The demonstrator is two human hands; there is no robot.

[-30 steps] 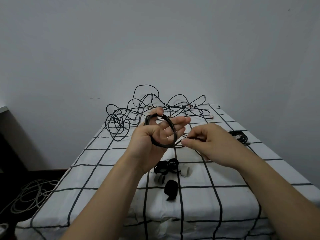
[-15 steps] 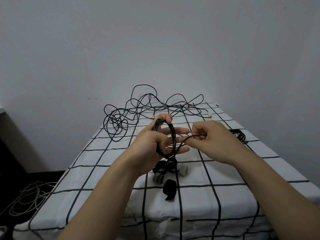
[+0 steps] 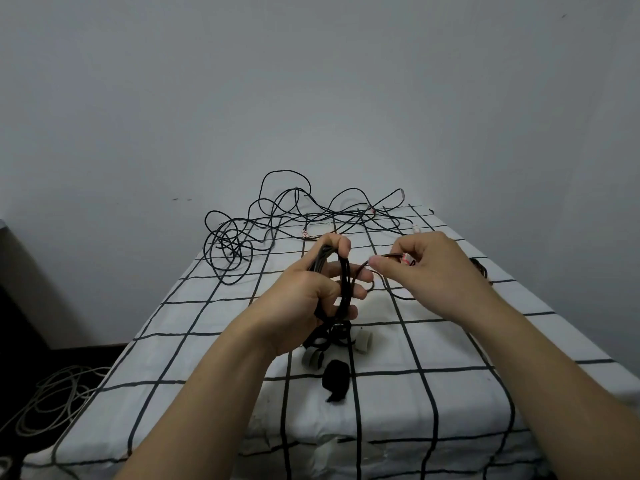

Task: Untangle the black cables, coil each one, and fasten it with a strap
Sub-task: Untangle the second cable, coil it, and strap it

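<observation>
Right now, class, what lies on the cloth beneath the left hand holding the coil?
Looped black straps and two pale rolls lie there, a folded black strap nearer. The left hand and coil cover the straps' far part, so their count is unclear.

We see the left hand [image 3: 311, 292] gripping a black coil [image 3: 344, 289]; the right hand's [image 3: 429, 271] fingers [image 3: 379, 263] pinch its free end beside it.

Left hand [image 3: 308, 299] curled tight, right hand [image 3: 433, 271] pinching, both raised
</observation>
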